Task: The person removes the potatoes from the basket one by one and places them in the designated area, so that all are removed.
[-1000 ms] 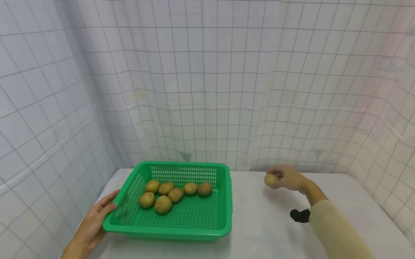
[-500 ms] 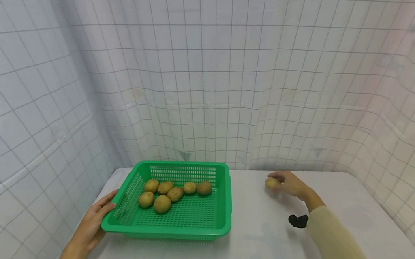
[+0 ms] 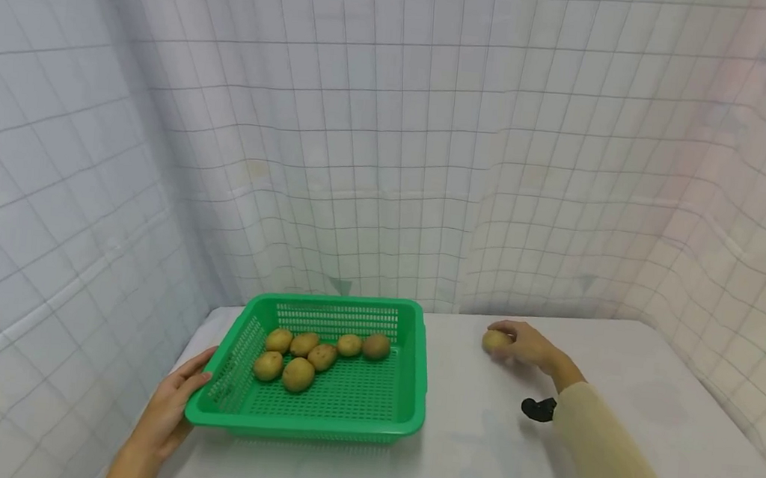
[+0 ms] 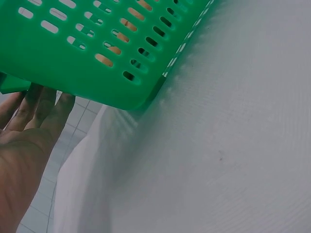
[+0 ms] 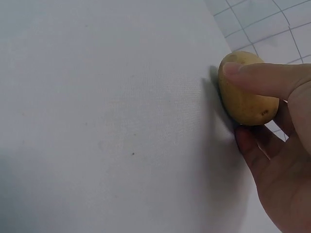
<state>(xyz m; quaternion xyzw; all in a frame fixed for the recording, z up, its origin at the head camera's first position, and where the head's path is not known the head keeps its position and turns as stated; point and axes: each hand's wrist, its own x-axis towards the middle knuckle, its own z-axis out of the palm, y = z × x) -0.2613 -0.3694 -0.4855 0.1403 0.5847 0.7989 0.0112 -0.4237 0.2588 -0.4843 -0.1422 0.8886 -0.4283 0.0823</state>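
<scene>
Right now my right hand (image 3: 528, 346) has its fingers curled round a potato (image 3: 495, 341) resting on the white table (image 3: 613, 407), well right of the green basket (image 3: 410, 406), which holds seven more potatoes (image 3: 298, 374). My left hand (image 3: 170, 411) lies flat-fingered against the basket's near-left corner, thumb probably over the rim. I'd call this the set-down step; next means loosening those fingers without rolling it.

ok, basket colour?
Green basket, perforated plastic; shows best in the head view.
</scene>
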